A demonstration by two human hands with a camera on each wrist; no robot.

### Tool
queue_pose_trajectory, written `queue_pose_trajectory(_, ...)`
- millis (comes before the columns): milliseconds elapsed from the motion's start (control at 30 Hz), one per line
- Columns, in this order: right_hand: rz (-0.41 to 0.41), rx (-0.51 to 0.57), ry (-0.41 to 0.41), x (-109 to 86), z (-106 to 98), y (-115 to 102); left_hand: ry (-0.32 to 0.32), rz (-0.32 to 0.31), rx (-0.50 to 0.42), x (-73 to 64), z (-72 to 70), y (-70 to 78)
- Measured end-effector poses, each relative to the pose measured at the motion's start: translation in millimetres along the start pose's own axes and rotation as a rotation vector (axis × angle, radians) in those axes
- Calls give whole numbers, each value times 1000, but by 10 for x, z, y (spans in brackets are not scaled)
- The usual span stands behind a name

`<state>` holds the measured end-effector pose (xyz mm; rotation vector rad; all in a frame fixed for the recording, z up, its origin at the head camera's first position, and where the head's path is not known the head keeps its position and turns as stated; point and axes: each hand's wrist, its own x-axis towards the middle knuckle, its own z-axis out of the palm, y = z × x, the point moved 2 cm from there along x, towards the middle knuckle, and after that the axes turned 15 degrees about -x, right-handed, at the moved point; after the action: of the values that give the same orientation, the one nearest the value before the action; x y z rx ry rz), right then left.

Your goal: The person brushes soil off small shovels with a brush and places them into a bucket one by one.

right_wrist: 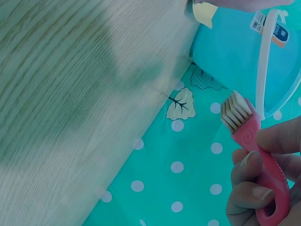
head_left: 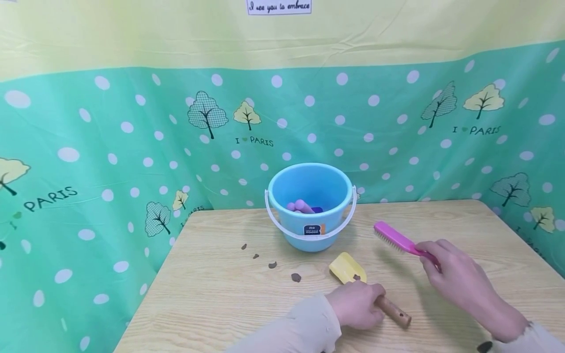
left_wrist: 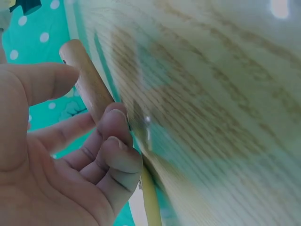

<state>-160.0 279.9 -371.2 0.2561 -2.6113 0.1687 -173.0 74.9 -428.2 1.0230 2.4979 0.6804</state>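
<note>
My left hand [head_left: 358,305] is low over the table, holding a small shovel with a yellow scoop [head_left: 345,267] and a round wooden handle [head_left: 395,313]. In the left wrist view, the fingers curl round the handle [left_wrist: 84,70], with the thumb on its other side. A small brown crumb [head_left: 356,277] shows at the scoop's near end. Further right, my right hand [head_left: 463,279] grips a pink brush [head_left: 394,236] by its handle, bristles facing down above the table. The right wrist view shows the brush's pale bristles [right_wrist: 235,113] and the fingers wrapped round the handle.
A light blue bucket [head_left: 309,246] with a white carrying handle stands behind the scoop. Purple-handled items [head_left: 303,206] lie inside it. Several brown crumbs, the largest crumb [head_left: 296,278] nearest the scoop, trail leftward across the wooden table [head_left: 212,294]. A green dotted curtain [head_left: 309,117] hangs behind.
</note>
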Motion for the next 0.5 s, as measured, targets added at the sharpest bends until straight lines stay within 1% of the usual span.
queue_pose_trajectory(133, -3, -1, 8, -5, 6, -7, 24, 15, -8, -41, -10, 17)
queue_pose_trajectory(300, -9, -2, 22, -12, 8, -10, 57, 61, -1, -108, -9, 5)
queue_pose_trajectory(500, -10, -4, 32, -15, 8, -14, 55, 46, -61, -165, 13, -29)
